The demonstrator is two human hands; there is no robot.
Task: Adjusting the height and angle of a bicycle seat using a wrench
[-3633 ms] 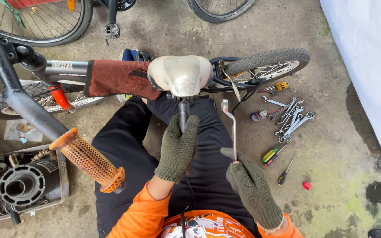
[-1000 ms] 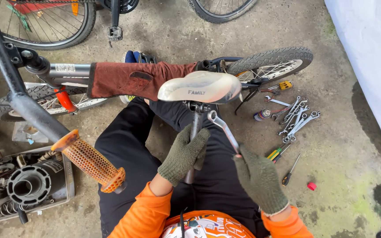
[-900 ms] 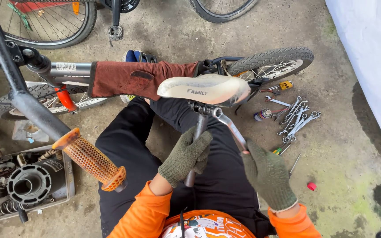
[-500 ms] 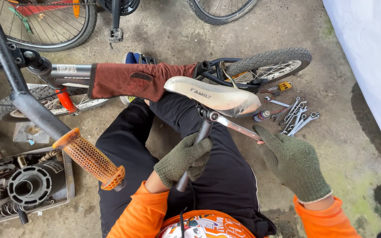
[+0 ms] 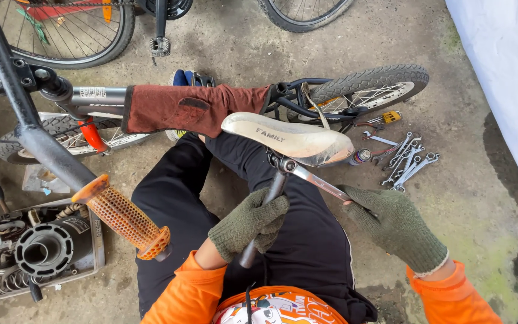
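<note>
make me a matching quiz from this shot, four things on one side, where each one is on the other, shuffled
Things:
1. bicycle saddle
2. seat post
3. wrench
4. orange handlebar grip

Places:
A. gripped by the left hand
B. held by the right hand, its head at the saddle clamp
C. on the end of the dark bar, left of the lap
D. on top of the seat post, above the lap

Pairs: 1-D, 2-A, 3-B, 4-C

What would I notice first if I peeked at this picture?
The worn whitish bicycle saddle in the middle, tilted on its post. The left hand in a green knitted glove grips the dark seat post below it, while the right gloved hand holds a silver wrench set under the saddle. A bright orange dotted handlebar grip sticks out at left.
</note>
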